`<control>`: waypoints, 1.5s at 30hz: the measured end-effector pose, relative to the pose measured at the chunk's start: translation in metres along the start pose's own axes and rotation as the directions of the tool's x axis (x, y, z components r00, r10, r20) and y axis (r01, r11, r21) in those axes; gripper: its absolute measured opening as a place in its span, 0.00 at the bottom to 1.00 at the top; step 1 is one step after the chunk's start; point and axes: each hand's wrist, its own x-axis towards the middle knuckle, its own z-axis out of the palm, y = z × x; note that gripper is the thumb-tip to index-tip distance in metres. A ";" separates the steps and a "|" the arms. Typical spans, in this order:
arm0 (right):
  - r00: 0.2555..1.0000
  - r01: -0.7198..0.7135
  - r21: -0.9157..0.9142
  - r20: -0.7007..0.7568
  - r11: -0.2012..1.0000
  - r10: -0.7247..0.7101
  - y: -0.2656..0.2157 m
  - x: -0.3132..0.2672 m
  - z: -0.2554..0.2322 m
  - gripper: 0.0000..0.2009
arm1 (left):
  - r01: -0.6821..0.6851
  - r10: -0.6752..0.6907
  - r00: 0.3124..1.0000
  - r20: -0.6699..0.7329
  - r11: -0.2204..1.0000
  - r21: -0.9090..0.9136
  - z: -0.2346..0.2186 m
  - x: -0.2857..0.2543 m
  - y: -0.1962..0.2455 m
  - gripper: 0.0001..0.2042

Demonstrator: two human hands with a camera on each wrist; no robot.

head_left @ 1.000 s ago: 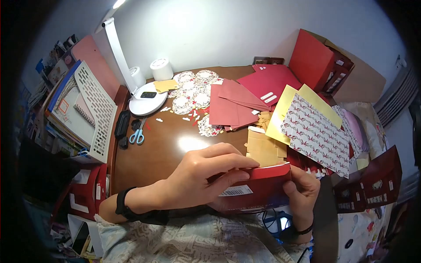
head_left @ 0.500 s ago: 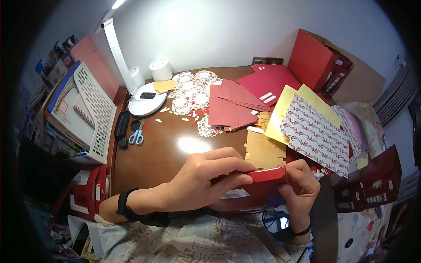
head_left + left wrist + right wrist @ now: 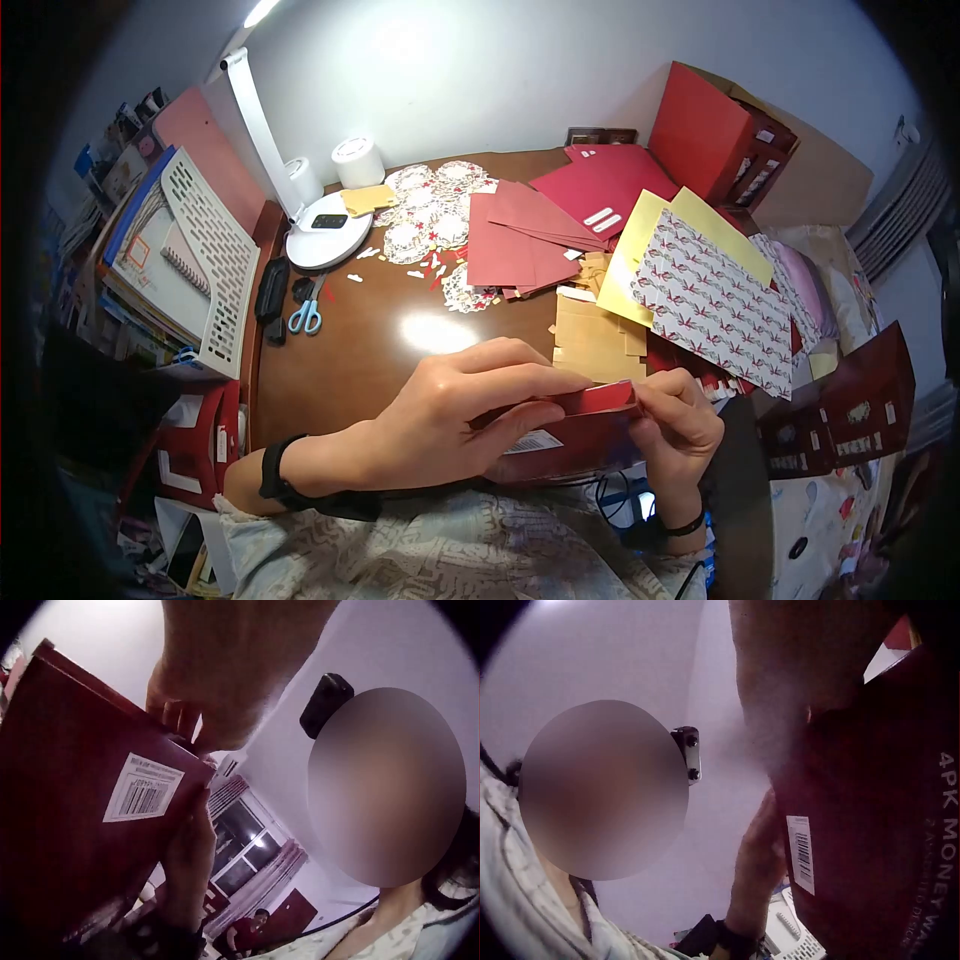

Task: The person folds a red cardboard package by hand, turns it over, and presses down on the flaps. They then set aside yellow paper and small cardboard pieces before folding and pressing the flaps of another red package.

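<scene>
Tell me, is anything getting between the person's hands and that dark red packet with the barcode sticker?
Nothing visible does. The left hand already holds the dark red packet along its top edge, and the right hand pinches its right end. The barcode sticker shows below the left fingers. The papers on the desk lie beyond it.

The dark red paper packet [image 3: 870, 825] I grip in both hands carries white lettering along its edge, beside my right hand: "4PK MONEY WA", the remainder cut off. Its white barcode sticker [image 3: 802, 853] has digits too small to read.
</scene>
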 end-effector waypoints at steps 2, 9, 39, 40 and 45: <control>1.000 0.007 0.011 0.008 1.000 -0.007 -0.001 0.001 0.000 0.16 | -0.003 0.003 1.000 0.021 1.000 0.004 -0.003 0.002 0.001 0.13; 0.998 -0.011 0.079 0.054 0.997 0.007 -0.004 0.002 -0.002 0.15 | 0.005 -0.003 0.992 0.125 1.000 -0.010 -0.010 0.007 0.004 0.16; 0.995 0.067 -0.010 0.070 0.998 -0.066 -0.011 0.006 -0.002 0.17 | -0.269 0.247 0.962 0.116 0.929 0.255 0.011 0.000 0.009 0.23; 0.995 0.068 -0.009 0.072 0.998 -0.067 -0.011 0.006 -0.002 0.17 | -0.268 0.246 0.962 0.115 0.929 0.256 0.010 0.000 0.009 0.23; 0.999 0.046 0.104 0.008 0.993 -0.047 -0.010 0.003 0.000 0.15 | -0.249 0.221 0.967 0.124 0.926 0.285 0.003 -0.002 0.010 0.23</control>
